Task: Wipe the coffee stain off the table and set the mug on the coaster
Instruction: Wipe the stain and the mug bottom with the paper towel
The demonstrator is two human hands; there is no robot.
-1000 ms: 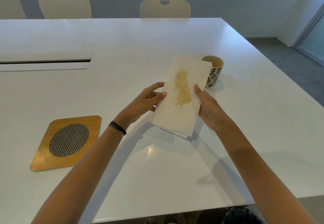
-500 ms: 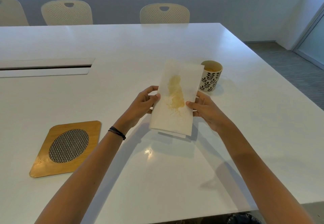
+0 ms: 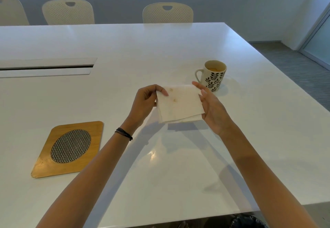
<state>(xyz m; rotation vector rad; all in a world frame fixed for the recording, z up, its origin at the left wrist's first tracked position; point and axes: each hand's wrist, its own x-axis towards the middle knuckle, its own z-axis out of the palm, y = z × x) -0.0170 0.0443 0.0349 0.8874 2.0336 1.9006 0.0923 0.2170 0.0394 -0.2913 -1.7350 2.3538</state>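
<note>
I hold a folded white paper towel (image 3: 180, 102) above the white table (image 3: 160, 165), with faint brown marks on its top face. My left hand (image 3: 145, 101) pinches its left edge and my right hand (image 3: 211, 105) grips its right edge. A white mug (image 3: 214, 76) with a dark leaf pattern stands upright just beyond my right hand, handle to the left, with brown liquid inside. The wooden coaster (image 3: 68, 148) with a round woven metal inset lies flat at the left, apart from both hands. No stain shows on the table surface.
A long cable slot (image 3: 46, 67) runs across the table at the left. Three cream chairs (image 3: 167, 12) stand along the far edge. The table's right edge drops to grey carpet (image 3: 294, 63). A dark bin (image 3: 248, 221) sits under the near edge.
The towel was open and tall with a big brown stain facing me; it is now folded in half with the stain inside. The mug, partly hidden before, now shows fully.
</note>
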